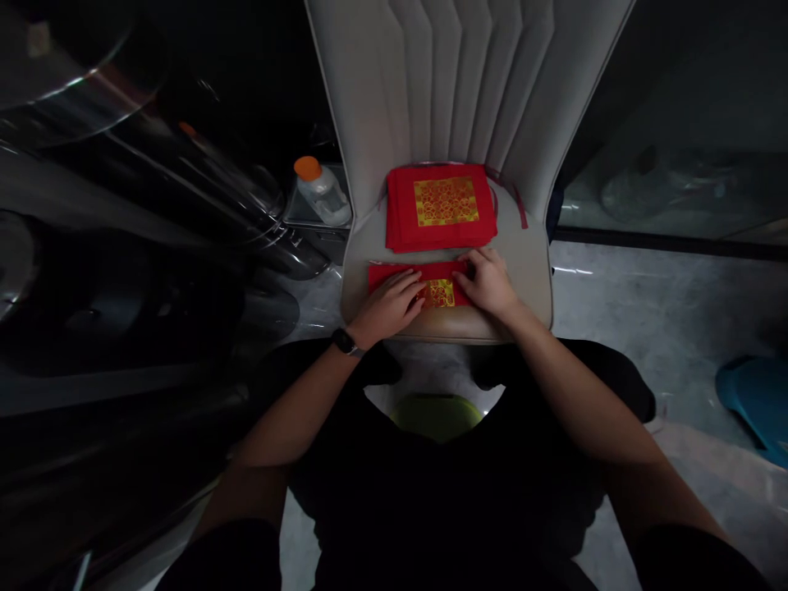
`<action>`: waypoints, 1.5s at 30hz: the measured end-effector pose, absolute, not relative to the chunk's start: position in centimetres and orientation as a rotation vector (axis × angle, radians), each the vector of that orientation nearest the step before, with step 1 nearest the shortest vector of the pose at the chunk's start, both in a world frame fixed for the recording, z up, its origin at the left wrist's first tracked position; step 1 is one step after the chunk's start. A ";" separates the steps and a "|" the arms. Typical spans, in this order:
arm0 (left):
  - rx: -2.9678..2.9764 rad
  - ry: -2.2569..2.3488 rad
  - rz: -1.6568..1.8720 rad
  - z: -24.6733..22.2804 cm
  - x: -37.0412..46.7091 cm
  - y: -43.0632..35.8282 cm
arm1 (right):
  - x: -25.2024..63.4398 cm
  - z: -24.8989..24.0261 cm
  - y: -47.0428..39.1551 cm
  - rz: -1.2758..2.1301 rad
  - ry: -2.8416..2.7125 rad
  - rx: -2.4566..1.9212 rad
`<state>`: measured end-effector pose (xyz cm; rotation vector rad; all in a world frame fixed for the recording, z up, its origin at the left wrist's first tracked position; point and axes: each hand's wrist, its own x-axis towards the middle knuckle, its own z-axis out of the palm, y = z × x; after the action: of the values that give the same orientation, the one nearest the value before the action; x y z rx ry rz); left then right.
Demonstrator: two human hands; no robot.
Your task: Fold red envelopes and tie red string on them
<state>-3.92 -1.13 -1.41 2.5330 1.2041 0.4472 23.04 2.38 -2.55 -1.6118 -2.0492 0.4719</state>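
A folded red piece with gold print [439, 293] lies at the front of the grey chair's seat [523, 271]. I cannot tell if it is a bag or a packet. My left hand [394, 304] rests on its left part, fingers stretched out flat across it. At its right end, my right hand [489, 281] has curled fingers and a thumb gripping the top edge. Just behind lies a stack of red pieces [403, 205], the top one bearing a large gold patterned panel. Dark red ribbons [520, 207] stick out from the stack's right side.
The chair's ribbed backrest [474, 74] rises behind the stack. A white bottle with an orange cap [324, 195] stands left of the seat. Dark glossy cylinders [203, 180] fill the left side. A blue plastic object [757, 402] sits on the marbled floor [616, 287] at right.
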 end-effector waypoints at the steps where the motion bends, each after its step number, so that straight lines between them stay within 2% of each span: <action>1: 2.528 1.207 0.455 -1.4 -3.9 -1.1 | 23.0 -2.5 2.5 0.515 -2.023 -1.593; 7: 2.580 1.207 0.364 -0.9 -4.2 -1.1 | 22.9 -2.7 1.6 0.783 -1.958 -1.523; 14: 2.556 1.246 0.341 -0.9 -4.0 -0.9 | 22.3 -4.4 -1.4 0.378 -2.225 -1.244; 20: 2.514 1.294 0.334 -0.4 -3.5 -0.6 | 22.5 -5.5 -2.4 0.281 -2.358 -1.087; 34: 2.521 1.202 0.318 -0.8 -3.7 -0.7 | 23.7 -4.4 -2.2 0.636 -2.462 -1.060; 45: 2.568 1.235 0.273 -0.4 -3.2 -0.8 | 24.6 -4.0 -2.1 0.609 -2.527 -0.973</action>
<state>-3.24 -0.85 -0.43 2.5681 1.2354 0.2732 24.62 -2.08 -4.02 -0.9733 -2.5274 0.6088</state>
